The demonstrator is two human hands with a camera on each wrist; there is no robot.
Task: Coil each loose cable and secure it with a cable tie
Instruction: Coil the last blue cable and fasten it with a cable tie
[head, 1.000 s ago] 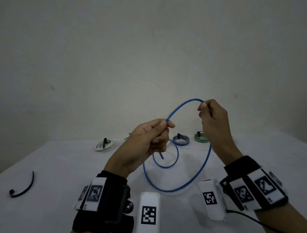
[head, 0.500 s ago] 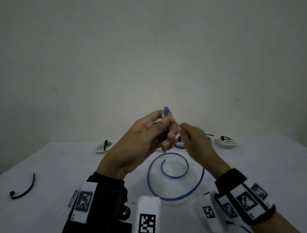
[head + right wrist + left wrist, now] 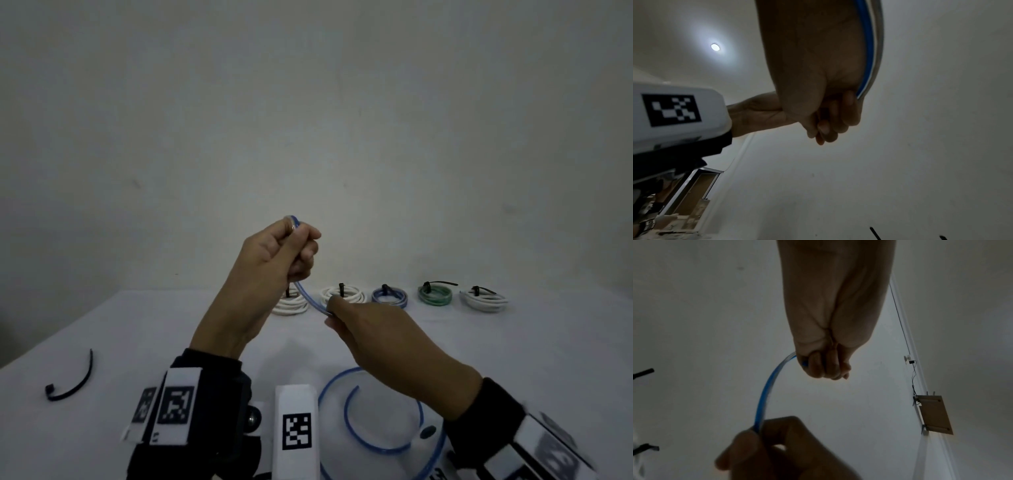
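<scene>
A loose blue cable [image 3: 383, 445] lies in a wide spiral on the white table [image 3: 513, 349] near me, and its upper stretch [image 3: 306, 294] rises between my two hands. My left hand [image 3: 294, 240] is raised above the table, fingers curled tight round the cable's top; the left wrist view shows the blue cable [image 3: 764, 394] arcing down from that fist. My right hand [image 3: 334, 313] is lower, pinching the same cable; the cable [image 3: 867, 53] runs along that palm in the right wrist view. A loose black cable tie [image 3: 73, 380] lies at the table's left.
Several coiled, tied cables stand in a row at the back: white [image 3: 291, 303], white [image 3: 342, 295], blue [image 3: 389, 296], green [image 3: 435, 294] and white [image 3: 484, 299]. A plain wall rises behind the table's far edge.
My hands came together at the cable, then parted: the left rose with the cable's top, the right slid down along it. The big held loop has shrunk; the spiral now rests nearer me.
</scene>
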